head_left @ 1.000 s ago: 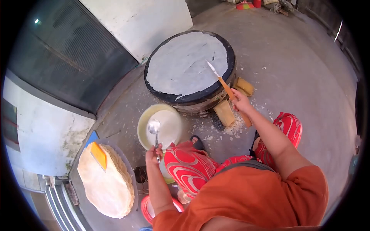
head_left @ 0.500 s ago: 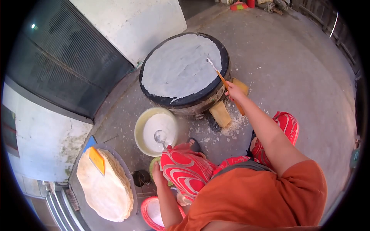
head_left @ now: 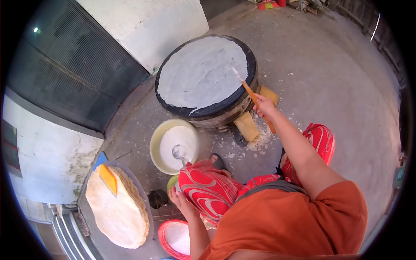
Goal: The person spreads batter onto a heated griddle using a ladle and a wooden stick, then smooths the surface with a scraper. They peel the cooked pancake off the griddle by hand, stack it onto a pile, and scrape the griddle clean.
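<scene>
Thin white batter [head_left: 201, 71] covers most of a large round black griddle [head_left: 208, 113]. My right hand [head_left: 264, 106] is closed round the wooden handle of a long spatula [head_left: 250, 90], whose whitened tip is over the batter near the griddle's right side. Beside my left knee, my left hand [head_left: 181, 203] has its fingers apart and holds nothing that I can see. It is next to a small green bowl [head_left: 172, 183], partly hidden by the knee. A metal ladle [head_left: 178, 151] rests in a cream tub [head_left: 157, 157] of white batter.
At the left lies a stack of pale flatbreads [head_left: 115, 212] with a yellow scraper [head_left: 108, 179] on top. A red basin [head_left: 164, 242] of white stuff is at the bottom, and a dark can [head_left: 157, 199] stands above it. Wooden blocks [head_left: 246, 127] lie by the griddle's base.
My left hand has moved slightly down and right, away from the green bowl, and its fingers have spread. The spatula in my right hand has shifted slightly on the griddle's right side.
</scene>
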The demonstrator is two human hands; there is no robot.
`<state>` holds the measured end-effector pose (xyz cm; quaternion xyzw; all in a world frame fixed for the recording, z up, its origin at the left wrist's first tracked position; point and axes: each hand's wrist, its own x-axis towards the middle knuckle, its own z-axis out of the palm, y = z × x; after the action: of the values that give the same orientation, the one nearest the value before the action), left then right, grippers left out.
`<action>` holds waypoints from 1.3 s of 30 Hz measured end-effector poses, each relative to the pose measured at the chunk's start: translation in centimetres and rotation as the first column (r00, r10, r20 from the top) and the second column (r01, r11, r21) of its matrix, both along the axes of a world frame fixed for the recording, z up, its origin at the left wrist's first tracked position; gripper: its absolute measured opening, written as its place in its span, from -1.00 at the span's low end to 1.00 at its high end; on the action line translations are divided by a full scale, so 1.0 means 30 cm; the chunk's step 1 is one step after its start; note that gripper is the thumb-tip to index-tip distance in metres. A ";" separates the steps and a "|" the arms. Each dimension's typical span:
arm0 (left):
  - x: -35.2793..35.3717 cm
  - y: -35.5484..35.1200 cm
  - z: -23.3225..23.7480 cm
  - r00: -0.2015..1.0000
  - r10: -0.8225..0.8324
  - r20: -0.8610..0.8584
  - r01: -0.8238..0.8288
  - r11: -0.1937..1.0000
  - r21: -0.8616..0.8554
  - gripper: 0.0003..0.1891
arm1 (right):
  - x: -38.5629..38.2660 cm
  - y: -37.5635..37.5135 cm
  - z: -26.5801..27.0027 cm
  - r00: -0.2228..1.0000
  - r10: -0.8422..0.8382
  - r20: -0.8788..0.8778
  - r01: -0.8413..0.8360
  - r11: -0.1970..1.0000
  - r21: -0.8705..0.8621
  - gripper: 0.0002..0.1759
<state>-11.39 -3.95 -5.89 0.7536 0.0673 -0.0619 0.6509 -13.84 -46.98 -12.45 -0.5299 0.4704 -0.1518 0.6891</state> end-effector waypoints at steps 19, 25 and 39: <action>-0.040 -0.096 0.000 0.818 -0.243 0.521 -0.083 0.847 0.525 -0.53 | -0.072 0.184 -0.051 0.925 0.291 -0.246 -0.378 0.623 -0.685 -0.58; -0.039 -0.103 0.006 0.819 -0.246 0.518 -0.093 0.835 0.542 -0.54 | -0.010 0.262 0.134 0.841 0.516 0.163 -0.494 0.855 -0.157 -0.42; -0.035 -0.086 0.002 0.817 -0.225 0.531 -0.086 0.863 0.498 -0.55 | 0.259 0.316 -0.004 0.876 0.471 -0.103 -0.481 0.832 -0.278 -0.55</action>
<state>-12.43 -6.55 -5.82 0.8812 -0.1460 0.1622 0.4195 -6.07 -37.50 -12.58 -0.7292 0.3062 -0.0360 0.6109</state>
